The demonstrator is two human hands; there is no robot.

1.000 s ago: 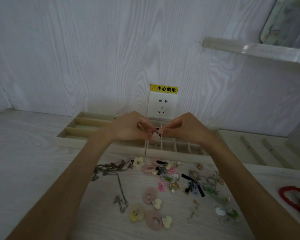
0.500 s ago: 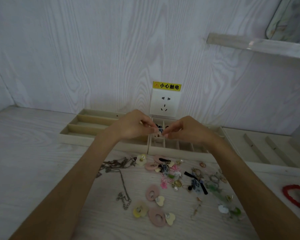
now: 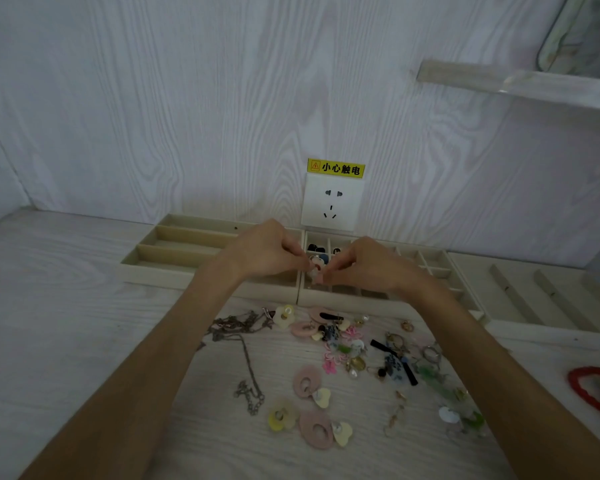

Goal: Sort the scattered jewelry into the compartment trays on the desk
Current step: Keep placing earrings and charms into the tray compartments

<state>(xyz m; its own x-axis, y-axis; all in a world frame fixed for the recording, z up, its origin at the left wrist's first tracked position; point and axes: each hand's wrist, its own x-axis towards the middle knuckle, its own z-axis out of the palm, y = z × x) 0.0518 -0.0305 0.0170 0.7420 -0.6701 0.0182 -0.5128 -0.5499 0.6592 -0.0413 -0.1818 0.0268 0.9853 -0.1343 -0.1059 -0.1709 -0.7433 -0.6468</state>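
My left hand (image 3: pixel 264 252) and my right hand (image 3: pixel 364 265) meet fingertip to fingertip over the grid tray (image 3: pixel 440 271), pinching a small pale earring (image 3: pixel 315 270) between them. A long-slot tray (image 3: pixel 174 251) lies to the left of the grid tray. Some back cells of the grid tray hold small dark pieces (image 3: pixel 314 248). Scattered jewelry lies on the desk in front: pink oval earrings (image 3: pixel 307 381), yellow flower pieces (image 3: pixel 280 417), a thin chain necklace (image 3: pixel 246 362) and several rings (image 3: pixel 430 353).
A wall socket (image 3: pixel 331 202) with a yellow warning label sits right behind the trays. Another tray with diagonal dividers (image 3: pixel 541 299) lies at the right. A red ring-shaped item (image 3: pixel 589 389) rests at the right edge. A clear shelf (image 3: pixel 516 83) juts out above right.
Both hands stay pinched together on the small earring over the grid tray; the view has shifted slightly, and the hands have dipped a little lower toward the cells.
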